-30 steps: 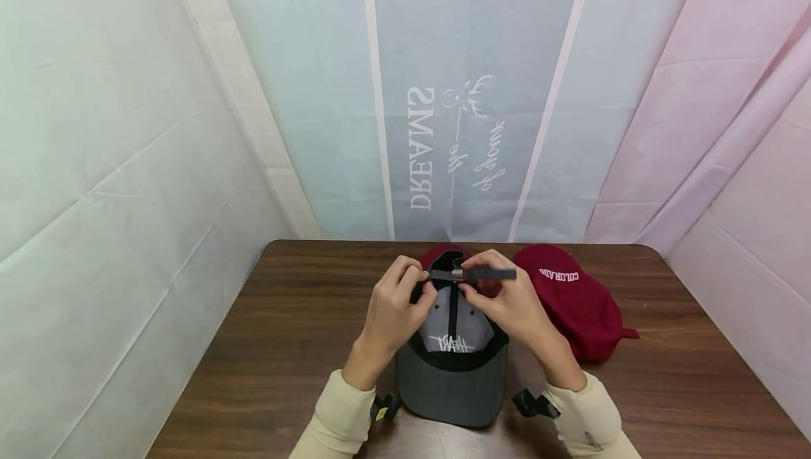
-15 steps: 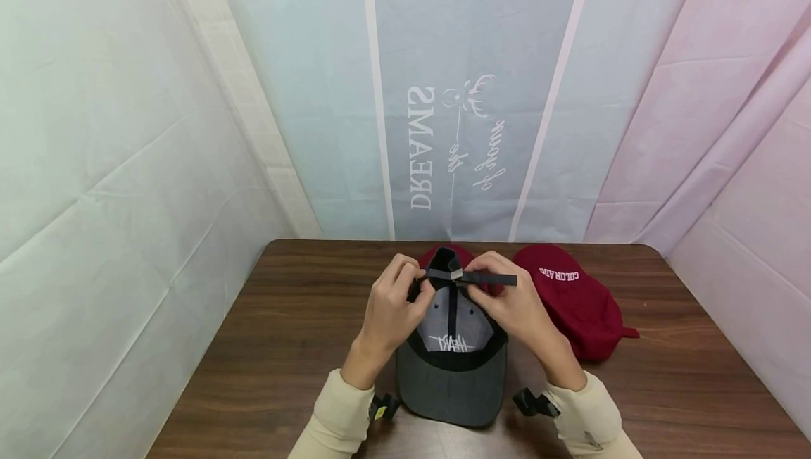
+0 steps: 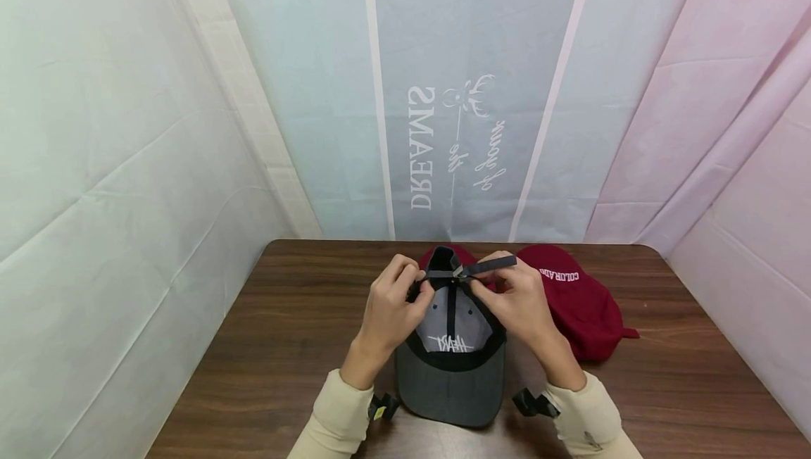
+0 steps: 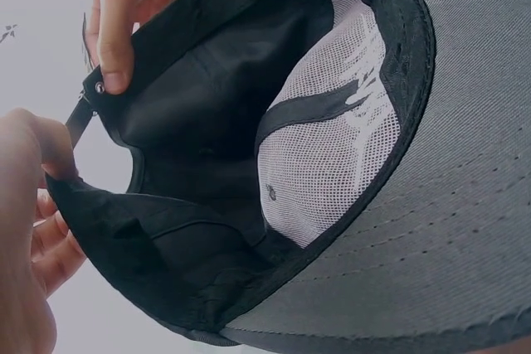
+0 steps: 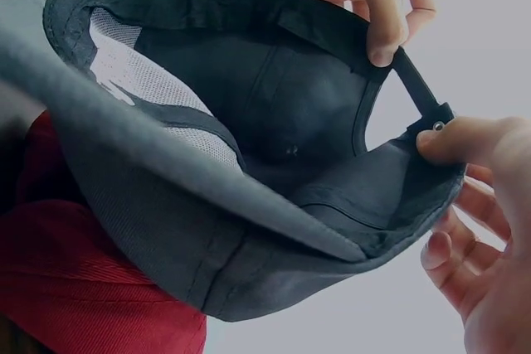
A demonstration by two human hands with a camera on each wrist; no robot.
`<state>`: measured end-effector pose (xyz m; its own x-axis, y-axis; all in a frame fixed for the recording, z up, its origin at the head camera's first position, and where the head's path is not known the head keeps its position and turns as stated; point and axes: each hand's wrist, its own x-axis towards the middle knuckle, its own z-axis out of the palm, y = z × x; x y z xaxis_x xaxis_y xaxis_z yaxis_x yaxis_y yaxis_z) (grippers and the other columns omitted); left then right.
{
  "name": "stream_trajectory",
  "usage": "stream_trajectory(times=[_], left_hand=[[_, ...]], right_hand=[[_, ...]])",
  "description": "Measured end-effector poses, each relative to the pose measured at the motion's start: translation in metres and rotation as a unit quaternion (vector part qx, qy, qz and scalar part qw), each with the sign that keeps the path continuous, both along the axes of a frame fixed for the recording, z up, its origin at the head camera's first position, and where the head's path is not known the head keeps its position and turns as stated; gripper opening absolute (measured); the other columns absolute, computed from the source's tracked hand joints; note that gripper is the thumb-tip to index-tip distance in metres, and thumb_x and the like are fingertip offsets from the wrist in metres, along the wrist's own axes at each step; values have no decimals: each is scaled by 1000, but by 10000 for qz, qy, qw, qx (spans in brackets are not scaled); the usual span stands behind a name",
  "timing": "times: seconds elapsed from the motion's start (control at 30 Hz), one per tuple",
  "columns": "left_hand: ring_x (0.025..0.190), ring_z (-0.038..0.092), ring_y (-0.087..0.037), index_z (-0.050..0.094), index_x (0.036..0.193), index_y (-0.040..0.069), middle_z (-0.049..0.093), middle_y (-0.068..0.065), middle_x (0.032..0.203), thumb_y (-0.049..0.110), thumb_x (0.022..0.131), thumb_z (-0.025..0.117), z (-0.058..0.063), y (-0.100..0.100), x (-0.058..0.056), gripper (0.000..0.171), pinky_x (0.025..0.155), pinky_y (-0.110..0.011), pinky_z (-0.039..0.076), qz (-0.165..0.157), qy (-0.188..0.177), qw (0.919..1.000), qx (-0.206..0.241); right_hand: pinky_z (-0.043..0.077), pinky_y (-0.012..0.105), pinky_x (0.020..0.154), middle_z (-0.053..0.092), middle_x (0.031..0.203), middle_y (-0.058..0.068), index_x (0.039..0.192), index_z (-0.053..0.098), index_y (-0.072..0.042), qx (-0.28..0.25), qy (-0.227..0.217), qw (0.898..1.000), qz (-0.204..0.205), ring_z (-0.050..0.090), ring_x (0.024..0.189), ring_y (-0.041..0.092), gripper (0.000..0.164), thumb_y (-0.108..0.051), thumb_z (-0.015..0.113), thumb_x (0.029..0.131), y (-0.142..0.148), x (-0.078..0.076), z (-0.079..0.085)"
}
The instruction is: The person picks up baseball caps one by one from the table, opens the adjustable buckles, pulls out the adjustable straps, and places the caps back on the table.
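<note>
A dark grey baseball cap is held inside up, its brim toward the person and white lettering on its light mesh panel. My left hand pinches the sweatband edge at the left side of the back opening. On the opposite side, my right hand pinches the other edge, thumb beside a small snap. Between the hands the dark adjustment strap passes through a small metal buckle, and its loose end sticks out over the right fingers, angled upward.
A red cap marked COLORADO lies to the right on the brown wooden table. Another red cap is partly hidden behind the grey one. A printed cloth hangs beyond the far table edge.
The strap's loose end has swung from level to tilted upward, and the buckle has tipped with it. My right fingers shifted slightly; the left hand is almost still.
</note>
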<state>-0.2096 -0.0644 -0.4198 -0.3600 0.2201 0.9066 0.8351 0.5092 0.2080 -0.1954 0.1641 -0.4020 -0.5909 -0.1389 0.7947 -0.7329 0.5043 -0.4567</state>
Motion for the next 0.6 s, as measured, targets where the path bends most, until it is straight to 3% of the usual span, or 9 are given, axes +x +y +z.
stream_trajectory(times=[0.13, 0.33, 0.6], left_hand=[[69, 52, -13, 63, 89, 6, 57, -6, 92, -7, 86, 71, 0, 0, 0, 16, 61, -27, 49, -6, -34, 10000, 6], [66, 52, -13, 63, 91, 6, 58, -6, 94, -7, 86, 72, 1, 0, 0, 17, 59, -25, 49, -29, -111, 9999, 23], [65, 56, -12, 63, 89, 8, 60, -6, 93, -7, 86, 74, 2, 1, 0, 18, 60, -20, 52, -15, -213, 9998, 39]], right_hand=[[49, 22, 55, 73, 91, 8, 88, 80, -4, -97, 1, 9999, 60, 55, 61, 17, 17, 9, 85, 78, -1, 1, 2], [43, 18, 53, 70, 78, 5, 83, 80, -8, -162, 234, 9994, -190, 50, 57, 10, 22, 12, 84, 73, -3, 0, 1], [42, 16, 54, 70, 73, 5, 79, 79, -9, -314, 140, 9983, -462, 48, 57, 8, 18, 8, 84, 77, -7, 1, 1]])
